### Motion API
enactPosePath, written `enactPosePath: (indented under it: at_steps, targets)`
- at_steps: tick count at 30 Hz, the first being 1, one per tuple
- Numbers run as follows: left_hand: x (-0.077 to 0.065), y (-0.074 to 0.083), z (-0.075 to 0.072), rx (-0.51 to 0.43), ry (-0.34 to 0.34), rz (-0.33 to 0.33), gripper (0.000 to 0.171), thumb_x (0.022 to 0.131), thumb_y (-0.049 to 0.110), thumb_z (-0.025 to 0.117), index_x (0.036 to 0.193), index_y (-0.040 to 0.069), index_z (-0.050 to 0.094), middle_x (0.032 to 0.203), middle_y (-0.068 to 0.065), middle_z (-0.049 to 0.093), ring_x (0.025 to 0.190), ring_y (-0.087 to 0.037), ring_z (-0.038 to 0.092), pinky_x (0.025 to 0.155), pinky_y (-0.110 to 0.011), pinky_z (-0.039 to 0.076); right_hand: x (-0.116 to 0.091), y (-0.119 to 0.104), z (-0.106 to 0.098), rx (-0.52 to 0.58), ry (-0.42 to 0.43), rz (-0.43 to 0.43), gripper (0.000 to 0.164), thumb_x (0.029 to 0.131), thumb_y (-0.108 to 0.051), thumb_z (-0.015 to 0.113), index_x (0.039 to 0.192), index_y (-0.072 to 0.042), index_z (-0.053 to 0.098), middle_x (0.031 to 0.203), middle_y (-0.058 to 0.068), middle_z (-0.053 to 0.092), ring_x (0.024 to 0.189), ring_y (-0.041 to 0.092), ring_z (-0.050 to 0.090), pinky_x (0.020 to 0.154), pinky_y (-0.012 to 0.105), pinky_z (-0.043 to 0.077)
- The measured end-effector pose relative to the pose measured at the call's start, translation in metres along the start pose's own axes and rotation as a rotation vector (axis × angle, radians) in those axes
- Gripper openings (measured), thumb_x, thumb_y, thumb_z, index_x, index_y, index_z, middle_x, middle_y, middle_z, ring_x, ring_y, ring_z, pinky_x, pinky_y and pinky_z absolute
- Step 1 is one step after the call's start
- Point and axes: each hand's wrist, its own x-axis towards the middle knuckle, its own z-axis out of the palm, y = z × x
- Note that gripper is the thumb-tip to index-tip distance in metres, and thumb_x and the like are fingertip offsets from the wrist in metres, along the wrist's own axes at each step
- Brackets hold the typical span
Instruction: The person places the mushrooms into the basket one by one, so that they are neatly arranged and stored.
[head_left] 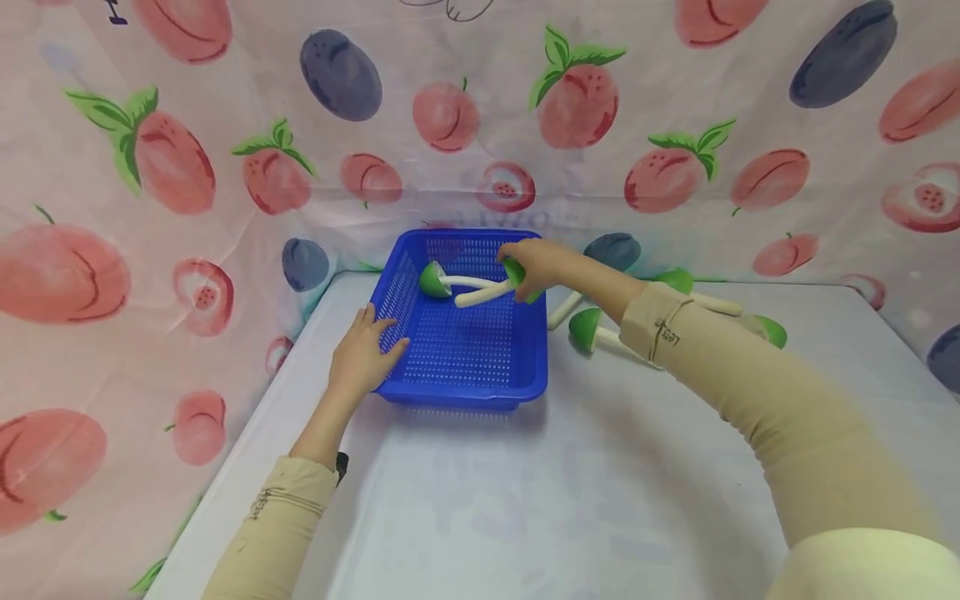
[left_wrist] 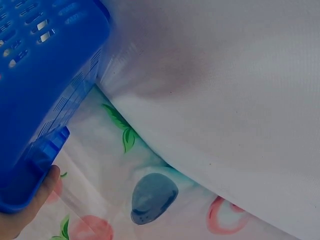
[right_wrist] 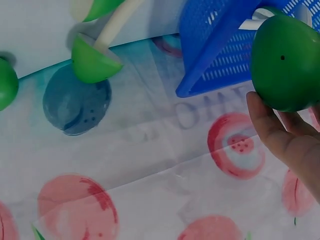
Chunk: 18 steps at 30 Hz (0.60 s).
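Watched from my remote station, the right hand (head_left: 543,263) grips a mushroom (head_left: 486,293) by its green cap above the right side of the basket (head_left: 461,393), stem pointing left toward the farther left hand (head_left: 362,357), fingers apart at the rim.

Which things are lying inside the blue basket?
One green-capped piece lies inside the blue basket. The right hand holds a second piece over the basket; behind it, the far end of the first one's white stem cannot be seen.
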Motion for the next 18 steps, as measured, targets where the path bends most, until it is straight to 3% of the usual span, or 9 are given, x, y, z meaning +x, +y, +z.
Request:
enactPosePath:
  at_steps: [6,18]
  targets:
    - [0.000,0.001,0.000,0.006,-0.004,-0.001,0.050,0.086,0.038,0.050,0.124,0.007,0.049,0.143,-0.023,0.021,0.134,-0.036,0.015,0.101,-0.056,0.025,0.014,-0.014,-0.002,-0.026,-0.017,0.000,0.059,0.069,-0.018,0.072,0.121,-0.008,0.046,0.109,0.012,0.056,0.097,0.025,0.051,0.080,0.035,0.046]
    - [-0.002,0.004,-0.001,0.002,-0.002,-0.003,0.049,0.085,0.039,0.051,0.123,0.007,0.051,0.143,-0.023,0.021,0.134,-0.035,0.015,0.100,-0.057,0.026,0.047,-0.034,0.003,0.033,-0.069,0.149,0.057,0.069,-0.008,0.070,0.120,-0.010,0.045,0.108,0.008,0.053,0.096,0.021,0.050,0.081,0.032,0.047]
